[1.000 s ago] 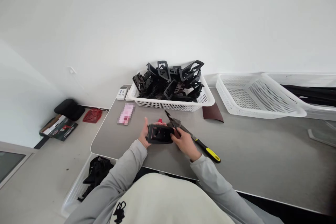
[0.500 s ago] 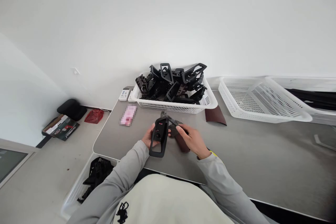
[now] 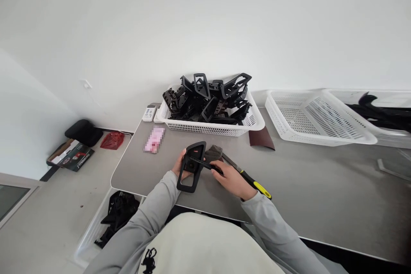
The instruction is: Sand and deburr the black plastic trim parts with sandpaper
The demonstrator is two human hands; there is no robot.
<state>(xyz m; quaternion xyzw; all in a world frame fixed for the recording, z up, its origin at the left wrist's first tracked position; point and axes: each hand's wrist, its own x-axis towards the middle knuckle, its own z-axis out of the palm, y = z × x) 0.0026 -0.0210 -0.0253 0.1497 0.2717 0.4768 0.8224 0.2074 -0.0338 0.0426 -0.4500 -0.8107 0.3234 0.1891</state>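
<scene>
While the left hand [image 3: 179, 166] grips the left side of a black plastic oblong frame [image 3: 190, 167], the right hand [image 3: 233, 180] pinches a slim black tool [image 3: 205, 164]. Its tip has shifted from the frame's far end to over the recessed middle, left of that pinch, so attention seems turned inward.

My left hand [image 3: 179, 164] is gripping a black frame [image 3: 190, 168]; my right hand [image 3: 233, 180] is holding a slim tool [image 3: 206, 164] across it. Beyond my fingers, a white basket [image 3: 205, 128] is holding black parts [image 3: 210, 109].
</scene>
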